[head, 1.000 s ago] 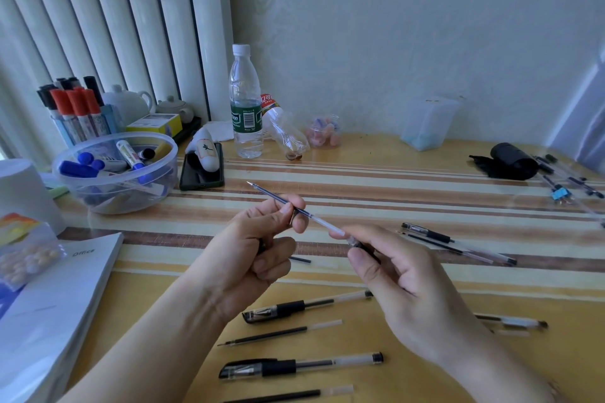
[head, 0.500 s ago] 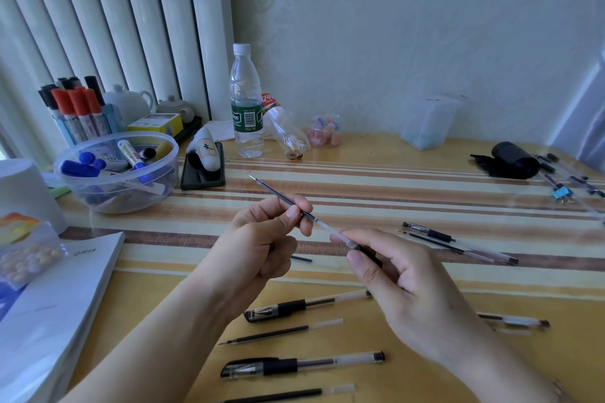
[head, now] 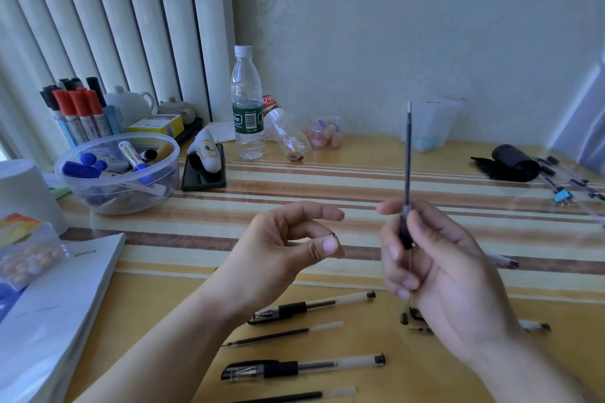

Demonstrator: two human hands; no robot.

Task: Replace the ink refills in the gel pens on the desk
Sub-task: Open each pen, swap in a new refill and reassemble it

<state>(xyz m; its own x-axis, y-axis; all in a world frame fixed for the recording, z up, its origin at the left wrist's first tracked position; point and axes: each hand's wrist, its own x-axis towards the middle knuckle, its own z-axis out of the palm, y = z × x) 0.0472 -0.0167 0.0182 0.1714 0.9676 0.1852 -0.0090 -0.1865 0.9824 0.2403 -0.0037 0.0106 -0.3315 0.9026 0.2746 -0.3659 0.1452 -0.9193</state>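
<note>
Right hand (head: 435, 275): gripping the pen barrel (head: 406, 232), refill (head: 407, 154) standing upright out of it.
Left hand (head: 288, 252): pinching a small metal piece (head: 333, 234), hard to identify.
Hidden: pens under the right hand.
Free room: striped desk (head: 327, 180) behind the hands.

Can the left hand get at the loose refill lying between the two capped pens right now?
Probably yes. The left hand hovers just above the loose refill, pinching only a tiny metal part, and nothing lies between them. The right hand holds its pen upright, off to the side.
</note>
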